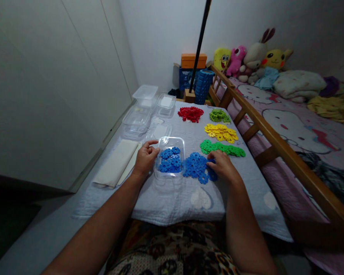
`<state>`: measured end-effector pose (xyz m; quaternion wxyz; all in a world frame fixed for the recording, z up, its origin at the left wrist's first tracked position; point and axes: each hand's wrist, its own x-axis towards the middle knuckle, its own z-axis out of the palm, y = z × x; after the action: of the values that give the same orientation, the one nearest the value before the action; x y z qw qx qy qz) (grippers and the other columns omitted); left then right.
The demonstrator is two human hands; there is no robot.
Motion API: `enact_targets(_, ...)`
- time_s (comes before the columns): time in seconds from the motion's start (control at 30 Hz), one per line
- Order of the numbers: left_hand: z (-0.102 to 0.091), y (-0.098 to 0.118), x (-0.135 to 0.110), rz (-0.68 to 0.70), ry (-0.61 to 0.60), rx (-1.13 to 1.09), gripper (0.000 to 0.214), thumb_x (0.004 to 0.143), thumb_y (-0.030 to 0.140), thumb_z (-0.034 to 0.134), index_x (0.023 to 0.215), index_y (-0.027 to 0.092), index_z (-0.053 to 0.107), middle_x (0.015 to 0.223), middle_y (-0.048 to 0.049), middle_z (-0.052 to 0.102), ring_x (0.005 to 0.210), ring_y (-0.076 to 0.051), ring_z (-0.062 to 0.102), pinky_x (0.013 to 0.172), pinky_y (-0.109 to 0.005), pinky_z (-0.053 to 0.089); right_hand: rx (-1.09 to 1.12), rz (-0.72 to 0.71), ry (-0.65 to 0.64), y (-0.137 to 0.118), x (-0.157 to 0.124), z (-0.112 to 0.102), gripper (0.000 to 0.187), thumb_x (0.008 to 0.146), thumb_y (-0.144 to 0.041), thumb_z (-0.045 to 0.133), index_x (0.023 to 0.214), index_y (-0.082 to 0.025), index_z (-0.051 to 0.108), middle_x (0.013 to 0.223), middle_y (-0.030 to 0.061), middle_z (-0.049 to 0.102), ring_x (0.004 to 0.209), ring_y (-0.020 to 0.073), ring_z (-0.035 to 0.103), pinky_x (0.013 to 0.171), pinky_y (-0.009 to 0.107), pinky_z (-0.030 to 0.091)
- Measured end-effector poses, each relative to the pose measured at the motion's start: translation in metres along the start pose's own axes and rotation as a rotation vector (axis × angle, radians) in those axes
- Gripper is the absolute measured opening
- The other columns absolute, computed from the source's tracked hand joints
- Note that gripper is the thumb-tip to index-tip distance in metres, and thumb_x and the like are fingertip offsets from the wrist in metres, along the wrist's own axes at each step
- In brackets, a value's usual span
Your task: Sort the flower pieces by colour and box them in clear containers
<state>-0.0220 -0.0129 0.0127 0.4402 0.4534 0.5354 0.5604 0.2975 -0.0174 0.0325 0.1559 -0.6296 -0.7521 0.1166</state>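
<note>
Counting five loose disc piles on the bench: one red pile, one light green pile, one yellow pile, one dark green pile and one blue pile. Discs per pile are running too many to count. Seeing one tub of blue discs plus roughly four more clear tubs; overlap is blurring that count. Four plush toys sitting on the bed. One folded cloth.

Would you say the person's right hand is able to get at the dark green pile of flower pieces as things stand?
Probably yes. The right hand rests on the blue pile, and the dark green pile lies just beyond it on the quilt, with nothing standing between them.
</note>
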Motion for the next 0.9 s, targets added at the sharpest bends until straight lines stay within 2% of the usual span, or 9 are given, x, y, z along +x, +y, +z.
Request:
enact_targets(0.17,0.001,0.004,-0.002,-0.023,0.005,-0.039,0.043,0.073,0.036,0.074,0.111,0.018,0.065,0.056,0.0110,0.039,0.048,-0.008,0.034,0.048,-0.021,0.023,0.270,-0.024,-0.055,0.000,-0.001,-0.009,0.005,0.077,-0.018,0.060,0.076,-0.023,0.060,0.076,0.0008,0.066,0.071,0.0181,0.060,0.065,0.029,0.044)
enact_targets(0.33,0.002,0.007,-0.003,-0.048,0.006,-0.117,0.044,0.072,0.035,0.074,0.111,0.018,0.062,0.055,0.0119,0.039,0.047,-0.008,0.034,0.048,-0.022,0.024,0.354,0.014,-0.008,-0.011,-0.002,-0.024,0.005,0.079,-0.024,0.059,0.075,-0.023,0.061,0.074,0.0005,0.065,0.067,0.0175,0.058,0.063,0.030,0.042)
enact_targets(0.5,0.002,0.007,-0.003,-0.037,-0.003,-0.118,0.043,0.073,0.034,0.073,0.111,0.017,0.062,0.054,0.0119,0.039,0.048,-0.009,0.034,0.048,-0.022,0.025,0.437,-0.001,0.132,-0.046,0.005,-0.030,0.005,0.083,-0.025,0.062,0.080,-0.022,0.063,0.074,0.0004,0.066,0.071,0.0179,0.061,0.069,0.030,0.043)
enact_targets(0.6,0.001,0.006,-0.002,-0.027,0.001,-0.098,0.042,0.073,0.033,0.073,0.110,0.017,0.063,0.054,0.0117,0.039,0.048,-0.009,0.034,0.049,-0.022,0.025,0.499,-0.097,0.111,-0.078,0.013,-0.021,0.003,0.086,-0.022,0.062,0.084,-0.022,0.064,0.079,0.0005,0.068,0.076,0.0175,0.062,0.074,0.029,0.045)
enact_targets(0.73,0.001,0.004,-0.001,-0.030,-0.003,-0.097,0.042,0.074,0.033,0.073,0.111,0.017,0.063,0.054,0.0118,0.038,0.048,-0.009,0.033,0.049,-0.022,0.025,0.372,-0.204,0.046,-0.112,0.025,-0.004,0.010,0.089,-0.013,0.064,0.091,-0.022,0.069,0.089,0.0024,0.073,0.090,0.0197,0.063,0.086,0.033,0.043)
enact_targets(0.9,0.000,0.000,0.000,-0.030,0.001,-0.083,0.043,0.075,0.033,0.073,0.113,0.017,0.063,0.055,0.0118,0.038,0.048,-0.009,0.032,0.049,-0.021,0.025,0.121,-0.215,-0.023,-0.129,0.036,0.012,0.014,0.093,-0.016,0.067,0.102,-0.024,0.073,0.100,0.0055,0.075,0.104,0.0253,0.060,0.095,0.040,0.037)
